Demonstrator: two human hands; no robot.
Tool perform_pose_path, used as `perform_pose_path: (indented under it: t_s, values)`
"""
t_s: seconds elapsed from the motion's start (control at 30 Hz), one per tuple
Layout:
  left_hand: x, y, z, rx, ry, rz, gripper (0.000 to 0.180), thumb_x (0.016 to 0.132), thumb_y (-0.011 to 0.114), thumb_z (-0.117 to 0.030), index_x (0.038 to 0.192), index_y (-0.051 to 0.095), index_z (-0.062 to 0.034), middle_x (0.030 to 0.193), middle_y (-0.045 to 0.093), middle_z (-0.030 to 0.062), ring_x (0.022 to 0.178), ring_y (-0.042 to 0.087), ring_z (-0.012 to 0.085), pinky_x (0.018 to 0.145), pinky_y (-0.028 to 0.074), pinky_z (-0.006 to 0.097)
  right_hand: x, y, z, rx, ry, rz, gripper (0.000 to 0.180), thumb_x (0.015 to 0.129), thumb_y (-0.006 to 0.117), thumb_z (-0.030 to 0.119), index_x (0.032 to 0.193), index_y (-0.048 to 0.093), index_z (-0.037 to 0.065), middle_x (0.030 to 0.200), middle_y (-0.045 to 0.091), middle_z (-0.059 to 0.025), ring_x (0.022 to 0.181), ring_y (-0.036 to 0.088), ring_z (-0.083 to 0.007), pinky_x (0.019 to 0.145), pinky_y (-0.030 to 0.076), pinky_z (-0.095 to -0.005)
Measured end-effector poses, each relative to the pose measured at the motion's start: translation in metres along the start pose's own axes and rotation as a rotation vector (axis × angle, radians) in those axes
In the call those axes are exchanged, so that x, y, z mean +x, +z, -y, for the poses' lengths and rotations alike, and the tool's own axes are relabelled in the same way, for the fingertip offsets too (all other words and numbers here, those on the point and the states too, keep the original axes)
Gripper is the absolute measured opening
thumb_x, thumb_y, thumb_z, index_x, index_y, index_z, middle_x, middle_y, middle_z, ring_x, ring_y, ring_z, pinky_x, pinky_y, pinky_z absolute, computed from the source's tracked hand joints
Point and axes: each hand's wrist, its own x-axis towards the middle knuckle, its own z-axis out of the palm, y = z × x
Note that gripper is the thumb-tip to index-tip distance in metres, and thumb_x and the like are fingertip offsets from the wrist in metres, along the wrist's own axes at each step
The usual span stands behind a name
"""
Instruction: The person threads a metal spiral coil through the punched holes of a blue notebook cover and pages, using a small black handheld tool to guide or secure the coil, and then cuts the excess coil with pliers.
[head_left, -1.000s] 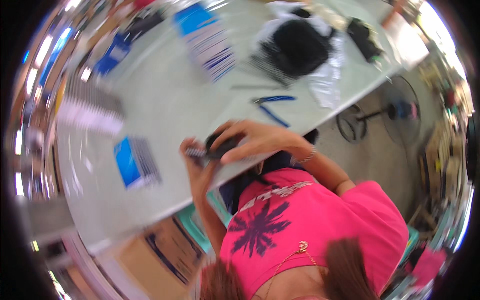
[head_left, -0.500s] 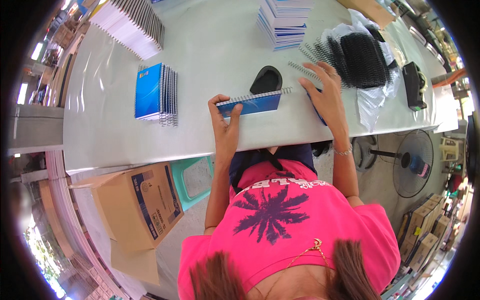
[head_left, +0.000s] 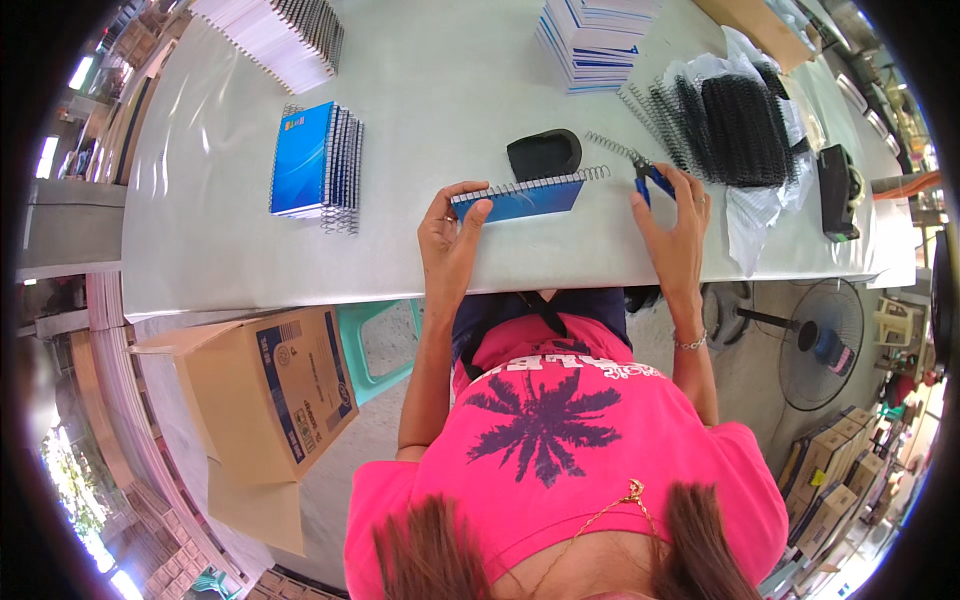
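- From my remote seat I take the black piece [head_left: 545, 155] on the table [head_left: 400, 265] as landmark.
- I see the notebook [head_left: 525, 203] just on the person's side of the black piece, coil edge up, its coil [head_left: 597, 172] jutting past the right end; whether it touches the black piece I cannot tell.
- I see the left hand [head_left: 450, 235] left of the black piece and nearer the person, clamped on the notebook's left end, thumb in front, fingers behind.
- I see the right hand [head_left: 680, 230] right of the black piece, thumb and fingers closed around the pliers [head_left: 641, 186]; the 2 hands are apart.
- 1 loose coil [head_left: 612, 146] lies just right of the black piece, near the pliers' head.
- Farther right of it I see the coil heap [head_left: 740, 130] on white wrap [head_left: 750, 215].
- Well left of the black piece I see the small stack [head_left: 305, 160]; beyond it, the far stack [head_left: 590, 50].
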Motion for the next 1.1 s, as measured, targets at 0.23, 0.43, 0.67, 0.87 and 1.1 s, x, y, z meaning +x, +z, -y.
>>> perform_pose_path:
  t_s: [0.23, 0.43, 0.67, 0.87, 1.1]
  values:
    - [-0.001, -0.002, -0.001, 0.067, 0.068, 0.005, 0.022, 0.093, 0.068, -0.009, 0.112, 0.067, 0.0020, 0.089, 0.061, -0.0003, 0.076, 0.050, 0.0038, 0.069, 0.042, 0.018, -0.022, 0.019, 0.081, 0.327, -0.289, 0.123, 0.047, 0.074, 0.079, 0.019, 0.115, 0.062, 0.005, 0.112, 0.059, -0.0127, 0.097, 0.059, -0.0323, 0.084, 0.049, -0.0395]
    - [-0.006, -0.007, -0.001, 0.057, 0.098, 0.035, 0.025, 0.092, 0.056, 0.005, 0.116, 0.064, 0.0061, 0.111, 0.068, 0.0091, 0.095, 0.064, 0.0102, 0.085, 0.050, 0.022, -0.028, 0.047, 0.098, 0.322, -0.362, 0.120, 0.047, 0.073, 0.079, 0.019, 0.113, 0.061, 0.006, 0.107, 0.060, -0.0097, 0.089, 0.059, -0.0292, 0.077, 0.048, -0.0408]
    - [-0.012, -0.005, -0.004, 0.106, 0.117, -0.010, 0.029, 0.092, 0.052, 0.007, 0.119, 0.064, 0.0061, 0.113, 0.068, 0.0103, 0.101, 0.066, 0.0136, 0.087, 0.051, 0.025, -0.035, 0.051, 0.103, 0.339, -0.341, 0.132, 0.044, 0.072, 0.079, 0.017, 0.110, 0.060, 0.005, 0.103, 0.060, -0.0108, 0.077, 0.060, -0.0296, 0.067, 0.049, -0.0384]
    - [-0.019, 0.002, -0.002, 0.287, 0.244, -0.104, 0.034, 0.088, 0.052, 0.012, 0.116, 0.068, 0.0008, 0.105, 0.072, 0.0113, 0.100, 0.070, 0.0164, 0.082, 0.054, 0.026, -0.024, 0.029, 0.106, 1.507, 0.664, 1.025, 0.037, 0.092, 0.064, 0.037, 0.107, 0.054, 0.004, 0.094, 0.061, -0.0096, 0.063, 0.062, -0.0240, 0.059, 0.050, -0.0349]
    - [-0.024, 0.005, -0.021, 0.326, 0.163, -0.137, 0.032, 0.089, 0.061, 0.007, 0.120, 0.068, 0.0002, 0.101, 0.069, 0.0032, 0.077, 0.063, 0.0073, 0.069, 0.054, 0.023, -0.013, 0.012, 0.087, 1.031, 0.264, 0.964, 0.032, 0.097, 0.057, 0.027, 0.114, 0.051, 0.001, 0.108, 0.058, -0.0109, 0.086, 0.063, -0.0211, 0.071, 0.052, -0.0334]
